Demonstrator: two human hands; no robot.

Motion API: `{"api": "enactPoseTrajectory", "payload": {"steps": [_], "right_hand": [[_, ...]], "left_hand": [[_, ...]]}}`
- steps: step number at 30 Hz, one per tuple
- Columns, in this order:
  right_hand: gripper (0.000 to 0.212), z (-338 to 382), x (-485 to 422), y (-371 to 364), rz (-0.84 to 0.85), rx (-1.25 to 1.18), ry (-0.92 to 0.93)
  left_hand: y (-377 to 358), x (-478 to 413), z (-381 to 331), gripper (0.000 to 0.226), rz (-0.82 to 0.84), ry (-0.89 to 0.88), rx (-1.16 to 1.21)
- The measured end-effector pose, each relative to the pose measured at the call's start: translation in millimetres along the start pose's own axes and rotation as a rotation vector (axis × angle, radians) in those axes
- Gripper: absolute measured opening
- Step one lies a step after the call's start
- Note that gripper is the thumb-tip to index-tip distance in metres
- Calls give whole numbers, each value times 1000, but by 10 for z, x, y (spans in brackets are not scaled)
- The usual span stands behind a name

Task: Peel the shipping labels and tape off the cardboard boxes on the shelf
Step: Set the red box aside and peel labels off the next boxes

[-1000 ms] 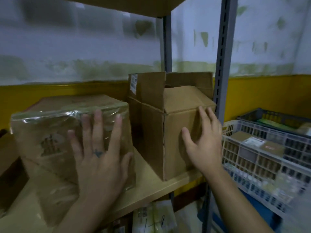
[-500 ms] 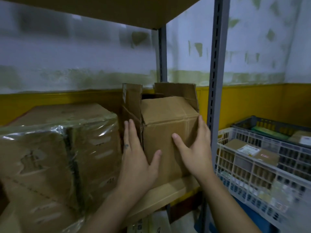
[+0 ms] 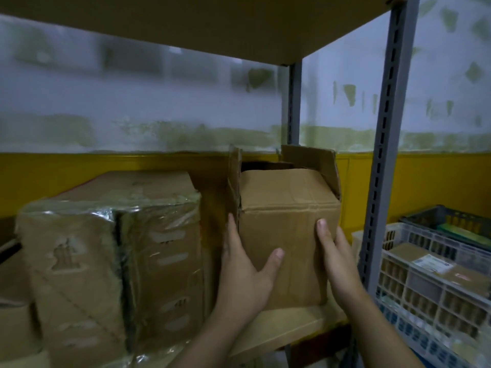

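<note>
A small brown cardboard box (image 3: pixel 287 229) with raised top flaps stands on the shelf board (image 3: pixel 289 328) near its right end. My left hand (image 3: pixel 244 277) lies against the box's left side with straight fingers, its thumb spread across the front face. My right hand (image 3: pixel 337 261) presses the box's right edge, thumb up on the front, fingers hidden behind the side. No label or tape shows on the faces turned toward me. A larger box wrapped in shiny clear plastic (image 3: pixel 111 261) stands just to the left.
A grey slotted shelf post (image 3: pixel 380 168) rises right beside the small box. Past it, a white plastic crate (image 3: pixel 425 301) holds packages, one bearing a white label (image 3: pixel 433 264); a dark crate (image 3: pixel 451 224) sits behind. Another shelf board hangs overhead.
My left hand left the plastic-wrapped box and came onto the small box's left side. The small box has turned its front face toward me, and both hands now flank it.
</note>
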State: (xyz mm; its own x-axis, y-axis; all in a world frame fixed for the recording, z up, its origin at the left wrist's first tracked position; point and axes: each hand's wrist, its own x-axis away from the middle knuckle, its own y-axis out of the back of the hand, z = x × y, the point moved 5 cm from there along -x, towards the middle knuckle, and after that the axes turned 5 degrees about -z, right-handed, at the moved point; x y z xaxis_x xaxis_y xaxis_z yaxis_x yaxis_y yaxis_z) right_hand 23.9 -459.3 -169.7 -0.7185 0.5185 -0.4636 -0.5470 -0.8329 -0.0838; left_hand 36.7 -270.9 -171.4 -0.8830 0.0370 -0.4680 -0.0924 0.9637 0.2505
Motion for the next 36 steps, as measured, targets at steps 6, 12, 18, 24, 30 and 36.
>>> {"api": "enactPoseTrajectory", "payload": {"steps": [6, 12, 18, 24, 30, 36], "right_hand": [[70, -306, 33, 40, 74, -124, -17], [52, -414, -285, 37, 36, -374, -77], [47, -93, -623, -53, 159, -510, 28], [23, 420, -968, -74, 283, -194, 89], [51, 446, -1012, -40, 208, 110, 135], [51, 515, -1022, -34, 322, 165, 95]], "left_hand": [[-74, -48, 287, 107, -26, 151, 160], [-169, -144, 441, 108, -37, 133, 155], [-73, -424, 160, 96, -176, 16, 234], [97, -794, -358, 33, -180, -89, 267], [114, -845, -355, 48, -243, -74, 91], [173, -846, -407, 26, -270, -45, 19]]}}
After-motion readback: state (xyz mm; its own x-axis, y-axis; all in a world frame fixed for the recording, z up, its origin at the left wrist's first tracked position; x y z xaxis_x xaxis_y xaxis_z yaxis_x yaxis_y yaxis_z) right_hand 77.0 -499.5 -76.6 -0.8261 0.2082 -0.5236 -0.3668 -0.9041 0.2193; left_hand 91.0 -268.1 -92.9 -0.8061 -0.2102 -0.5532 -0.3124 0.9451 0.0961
